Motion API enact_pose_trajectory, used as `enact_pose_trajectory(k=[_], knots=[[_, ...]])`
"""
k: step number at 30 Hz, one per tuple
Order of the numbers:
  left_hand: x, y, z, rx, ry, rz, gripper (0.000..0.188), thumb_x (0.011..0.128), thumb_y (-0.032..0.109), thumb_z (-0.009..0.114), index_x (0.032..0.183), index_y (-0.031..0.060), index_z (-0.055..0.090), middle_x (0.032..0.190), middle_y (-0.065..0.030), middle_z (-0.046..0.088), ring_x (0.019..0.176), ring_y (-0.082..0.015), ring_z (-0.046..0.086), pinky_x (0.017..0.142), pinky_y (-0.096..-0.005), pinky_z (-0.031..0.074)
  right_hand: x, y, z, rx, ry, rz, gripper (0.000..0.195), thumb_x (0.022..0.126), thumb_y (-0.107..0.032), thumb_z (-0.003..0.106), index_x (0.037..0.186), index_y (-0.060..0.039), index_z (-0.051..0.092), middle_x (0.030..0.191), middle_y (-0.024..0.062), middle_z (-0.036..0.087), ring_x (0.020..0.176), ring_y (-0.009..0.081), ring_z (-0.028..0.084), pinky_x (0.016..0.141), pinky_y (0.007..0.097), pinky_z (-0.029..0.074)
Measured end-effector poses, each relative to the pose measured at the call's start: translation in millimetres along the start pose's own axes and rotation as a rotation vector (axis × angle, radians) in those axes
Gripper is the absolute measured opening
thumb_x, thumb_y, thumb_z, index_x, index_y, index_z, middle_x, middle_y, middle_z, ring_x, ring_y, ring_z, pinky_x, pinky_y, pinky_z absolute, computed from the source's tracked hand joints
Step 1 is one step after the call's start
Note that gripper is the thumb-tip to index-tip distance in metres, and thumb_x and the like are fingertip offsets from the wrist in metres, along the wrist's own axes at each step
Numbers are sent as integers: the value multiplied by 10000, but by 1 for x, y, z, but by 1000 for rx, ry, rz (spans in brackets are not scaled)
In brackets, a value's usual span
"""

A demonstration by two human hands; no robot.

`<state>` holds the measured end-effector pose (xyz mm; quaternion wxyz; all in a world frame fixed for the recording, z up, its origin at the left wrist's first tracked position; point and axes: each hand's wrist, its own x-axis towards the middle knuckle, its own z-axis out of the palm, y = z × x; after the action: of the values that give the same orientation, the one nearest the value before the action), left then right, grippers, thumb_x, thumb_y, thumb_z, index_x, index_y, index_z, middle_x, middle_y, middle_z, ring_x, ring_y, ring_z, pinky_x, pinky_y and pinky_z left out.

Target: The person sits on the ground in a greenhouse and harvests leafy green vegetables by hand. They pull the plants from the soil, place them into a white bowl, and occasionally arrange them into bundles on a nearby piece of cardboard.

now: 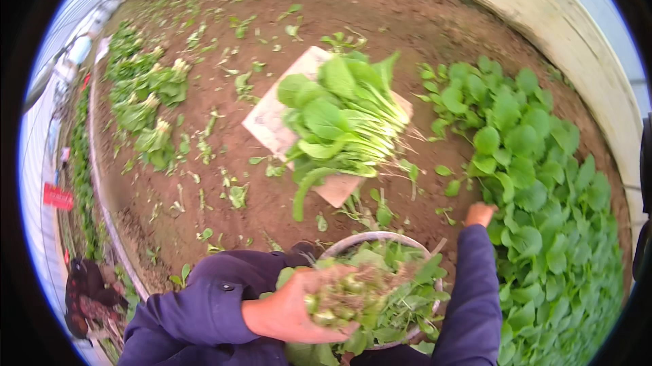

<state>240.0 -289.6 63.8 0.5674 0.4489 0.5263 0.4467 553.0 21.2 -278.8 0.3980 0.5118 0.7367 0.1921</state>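
A bunch of leafy greens (351, 297), its roots facing up, is held in my left hand (300, 307) above a round tub (374, 236) of loose leaves. My right hand (480, 214) reaches to the edge of the growing leafy greens (530, 233); its fingers are partly hidden by leaves, so what they hold cannot be told. Beyond the tub, a pile of pulled greens (341, 116) with roots towards the right rests on a flat pale board (270, 124).
Bundles of greens (153, 90) lie on the soil at the left. Loose leaves are scattered over the brown soil (204, 223). A pale sheet wall (575, 24) curves behind the growing plants. A person (89, 294) is at the lower left edge.
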Motion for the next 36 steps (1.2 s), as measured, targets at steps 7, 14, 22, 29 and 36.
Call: enact_pose_trajectory(k=[7, 14, 22, 29, 36], knots=[[3, 8, 6, 162, 35, 114, 671, 662, 261, 774, 1243, 43, 521, 828, -173, 612, 733, -290, 607, 647, -396, 478, 21, 12, 92, 500, 86, 299, 129, 850, -211, 615, 825, -142, 721, 875, 54, 708, 854, 248, 695, 669, 393, 526], [-6, 12, 17, 161, 37, 22, 750, 639, 280, 789, 1291, 34, 509, 821, -174, 628, 753, -293, 625, 670, -397, 487, -11, 12, 90, 487, 106, 232, 149, 831, -227, 634, 805, -92, 692, 854, 103, 690, 832, 293, 684, 673, 414, 522], [-2, 11, 25, 49, -54, 113, 586, 692, 163, 747, 1200, -46, 541, 919, -135, 676, 810, -179, 630, 779, -313, 501, -93, 48, -20, 1727, 237, -176, 255, 782, -220, 697, 898, 6, 675, 725, 147, 674, 643, 261, 640, 657, 369, 498], [1, 17, 57, -231, -130, 60, 442, 785, 63, 723, 1183, -12, 544, 1077, -61, 636, 935, -104, 592, 843, -290, 495, -286, 115, -191, 2159, 286, -271, 223, 896, -166, 663, 1037, 6, 671, 940, 36, 689, 822, 110, 609, 758, 279, 494], [-38, 6, 69, -250, -385, 208, 838, 771, 22, 727, 1470, -2, 266, 1302, -70, 522, 1158, -119, 490, 1004, -302, 402, -408, 97, -231, 2473, 478, -541, 453, 969, -257, 566, 1298, 44, 488, 1179, 105, 631, 1074, 154, 578, 967, 314, 437]])
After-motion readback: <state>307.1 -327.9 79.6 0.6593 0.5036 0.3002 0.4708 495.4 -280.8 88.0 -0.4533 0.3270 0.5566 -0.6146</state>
